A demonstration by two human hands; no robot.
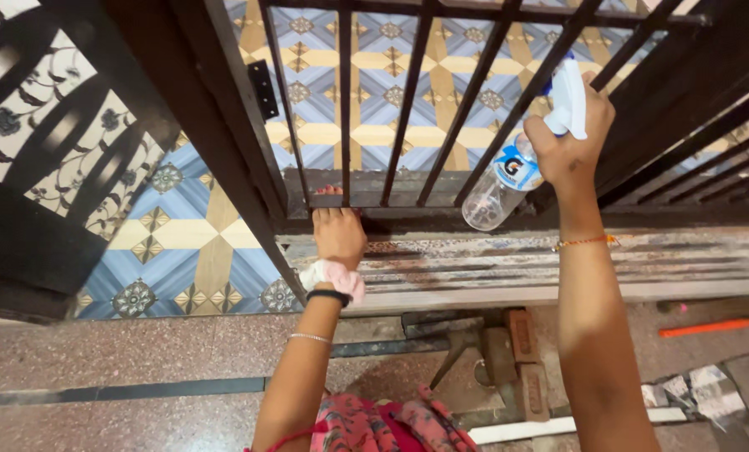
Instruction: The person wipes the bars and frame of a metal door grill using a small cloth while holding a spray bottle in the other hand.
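My right hand point(568, 138) is shut on a clear spray bottle point(508, 180) with a white trigger head, held up against the black metal bars of a grille gate point(408, 109). My left hand point(338, 228) rests at the gate's bottom rail, fingers curled over it between two bars. A pink scrunchie and a black band sit on that wrist. Whether the left hand holds a cloth is hidden.
A worn, paint-streaked threshold point(508, 264) runs under the gate. Patterned blue and yellow tiles point(190, 243) lie beyond. Bricks and metal scraps point(500, 360) sit on the speckled floor near my legs; an orange stick point(705, 327) lies at right.
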